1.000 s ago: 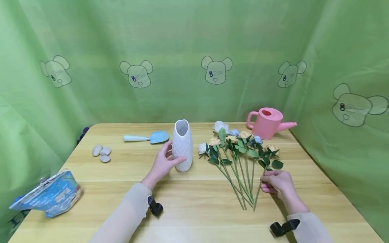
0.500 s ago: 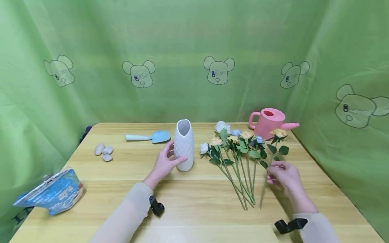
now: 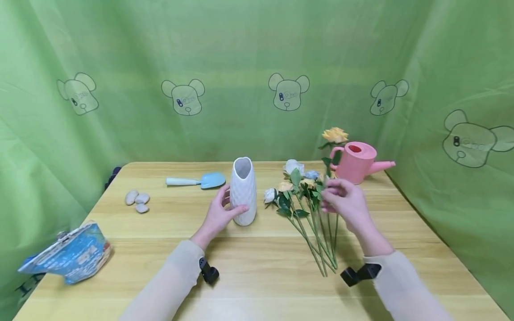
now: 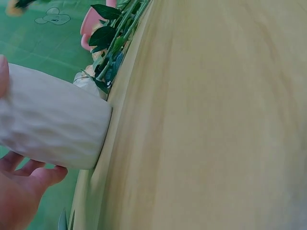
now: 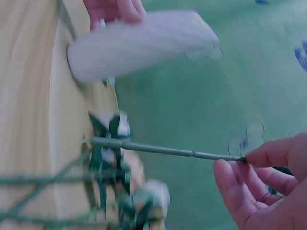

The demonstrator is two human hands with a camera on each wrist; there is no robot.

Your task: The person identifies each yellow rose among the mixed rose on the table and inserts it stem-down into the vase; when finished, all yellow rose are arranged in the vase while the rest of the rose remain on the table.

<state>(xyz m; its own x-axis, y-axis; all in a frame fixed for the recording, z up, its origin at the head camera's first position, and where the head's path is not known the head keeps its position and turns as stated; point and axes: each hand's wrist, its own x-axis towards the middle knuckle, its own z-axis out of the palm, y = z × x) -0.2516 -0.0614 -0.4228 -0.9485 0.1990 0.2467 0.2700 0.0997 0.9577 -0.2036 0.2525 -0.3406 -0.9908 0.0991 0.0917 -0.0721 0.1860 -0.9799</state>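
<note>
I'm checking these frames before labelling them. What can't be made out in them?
- Inside of the white vase: head view shows only its dark mouth.
- Lifted yellow flower: its lower stem is hidden behind the right hand in the head view; its bloom is outside the right wrist view.
- Left hand: mostly cut off by the edge in the left wrist view.
- Blue packet: print too small to read.

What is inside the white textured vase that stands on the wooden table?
Through the open mouth of the white textured vase, only a shadowed grey inner wall shows, with no stem in it. The bottom is hidden. The left hand holds its side.
</note>
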